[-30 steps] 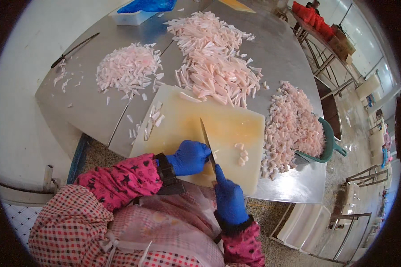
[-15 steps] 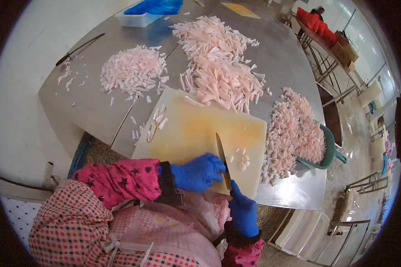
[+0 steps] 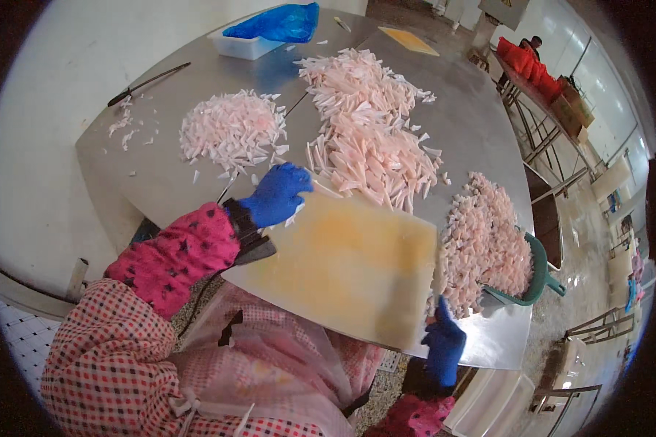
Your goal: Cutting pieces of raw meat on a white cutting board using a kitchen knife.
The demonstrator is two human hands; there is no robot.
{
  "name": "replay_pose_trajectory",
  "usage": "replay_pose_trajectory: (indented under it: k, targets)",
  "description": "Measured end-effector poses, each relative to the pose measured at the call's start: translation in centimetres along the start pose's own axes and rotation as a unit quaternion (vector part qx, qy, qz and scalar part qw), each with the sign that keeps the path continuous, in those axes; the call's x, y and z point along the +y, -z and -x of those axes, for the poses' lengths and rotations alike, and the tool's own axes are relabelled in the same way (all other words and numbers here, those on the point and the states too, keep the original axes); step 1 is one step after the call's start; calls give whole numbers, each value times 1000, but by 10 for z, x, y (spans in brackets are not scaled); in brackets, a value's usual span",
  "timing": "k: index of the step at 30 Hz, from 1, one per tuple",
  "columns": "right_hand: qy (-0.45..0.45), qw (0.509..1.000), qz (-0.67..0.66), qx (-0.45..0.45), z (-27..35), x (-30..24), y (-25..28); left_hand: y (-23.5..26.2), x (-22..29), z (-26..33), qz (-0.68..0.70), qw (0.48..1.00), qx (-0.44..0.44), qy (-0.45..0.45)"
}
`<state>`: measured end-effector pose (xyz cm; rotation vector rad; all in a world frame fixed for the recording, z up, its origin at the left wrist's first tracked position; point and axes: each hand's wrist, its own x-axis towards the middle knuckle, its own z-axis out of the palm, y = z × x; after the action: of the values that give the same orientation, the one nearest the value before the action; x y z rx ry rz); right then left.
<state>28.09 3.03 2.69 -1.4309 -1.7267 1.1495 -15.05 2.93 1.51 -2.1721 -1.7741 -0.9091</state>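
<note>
The board (image 3: 350,269), a pale yellow rectangle, is the landmark here. It is raised off the steel table (image 3: 481,131) and tilted, its right edge dipping toward the green basin (image 3: 538,269). Its top face is bare.

My left hand (image 3: 278,194), in a blue glove, grips the board's far left corner, fingers curled over the edge. My right hand (image 3: 443,345), also gloved in blue, is at the board's near right corner, closed against its underside; the board hides most of the fingers, so I cannot tell whether they hold anything besides it. No knife blade is visible at that hand.

Just right of the board, the basin is heaped with pink-white cut strips (image 3: 488,244), and the heap touches the board's right edge. Beyond the board's far edge, just beside it, lies the largest pile (image 3: 372,138) of longer pale pink slivers, running away across the table. Left of that pile, beyond my left hand, is a smaller pile (image 3: 232,131) of finer pieces. Farther left, well apart from the board, a long knife (image 3: 149,82) lies on the table among scattered scraps.

At the table's far end stands a white tray (image 3: 249,45) with a blue bag (image 3: 278,23) on it, and a second yellow board (image 3: 410,41) lies to its right. Off to the right of the table, a person in red (image 3: 526,57) is beside a metal rack.
</note>
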Motion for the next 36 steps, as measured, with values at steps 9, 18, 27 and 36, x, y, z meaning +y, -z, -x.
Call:
replay_pose_trajectory:
  k: [9, 18, 27, 36]
  targets:
    - [69, 987, 77, -120, 46, -37, -69, -50, -9, -23, 7, 990, -116, 75]
    - [86, 993, 12, -78, 47, -18, -82, -43, 44, -18, 115, 982, -122, 83]
    - [86, 995, 14, -56, 41, -23, -77, -51, 102, 3, 263, 958, -111, -32]
    - [-15, 987, -71, -145, 71, -18, -49, -37, 110, 39, 173, 981, -87, -6]
